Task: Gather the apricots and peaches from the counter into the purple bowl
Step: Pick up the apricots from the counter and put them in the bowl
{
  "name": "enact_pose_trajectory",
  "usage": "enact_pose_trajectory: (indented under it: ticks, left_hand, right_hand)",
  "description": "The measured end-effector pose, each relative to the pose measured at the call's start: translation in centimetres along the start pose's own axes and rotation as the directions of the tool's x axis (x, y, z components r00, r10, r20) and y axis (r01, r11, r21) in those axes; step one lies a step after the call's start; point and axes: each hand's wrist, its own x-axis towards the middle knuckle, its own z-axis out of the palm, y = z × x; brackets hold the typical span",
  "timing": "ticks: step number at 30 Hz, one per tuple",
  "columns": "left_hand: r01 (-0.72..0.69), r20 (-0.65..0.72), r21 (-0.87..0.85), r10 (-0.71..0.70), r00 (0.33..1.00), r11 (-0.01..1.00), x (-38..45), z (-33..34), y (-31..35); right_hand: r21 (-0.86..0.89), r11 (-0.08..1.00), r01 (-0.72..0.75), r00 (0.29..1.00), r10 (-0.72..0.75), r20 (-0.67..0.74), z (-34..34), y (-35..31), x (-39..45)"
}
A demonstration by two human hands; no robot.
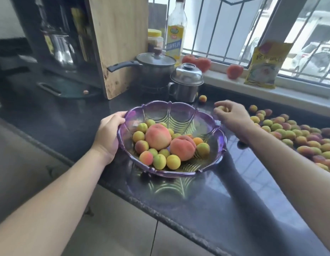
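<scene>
Purple bowl (220,137), peaches (157,136); labels illegible.

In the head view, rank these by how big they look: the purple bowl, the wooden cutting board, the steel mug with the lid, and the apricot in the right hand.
1. Wooden cutting board
2. Purple bowl, nearer the camera, so this order is unsure
3. Steel mug
4. Apricot, pinched in the right hand
</scene>
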Motion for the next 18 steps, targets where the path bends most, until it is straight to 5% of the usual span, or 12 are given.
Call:
enact_pose_trajectory:
  ticks: [5,11,18]
  left_hand:
    - [0.02,0.001,0.047,-0.021,1.0,0.999,-0.3,0.2,0.6]
    - [0.106,0.05,0.142,-0.114,0.992,0.984,-2.2,1.0,2.1]
    - [0.048,0.05,0.222,-0.061,0.997,0.974,-5.2,1.0,1.6]
  right_hand:
    - [0.176,0.984,0.003,0.973,-0.043,0.228,-5.6,-4.6,-6.6]
    - [-0.12,0.952,0.281,0.914,-0.227,0.335,-8.3,-9.4,-11.5]
    - [-0.39,0.755,0.528,0.79,-0.267,0.552,-4.6,-8.1,-11.9]
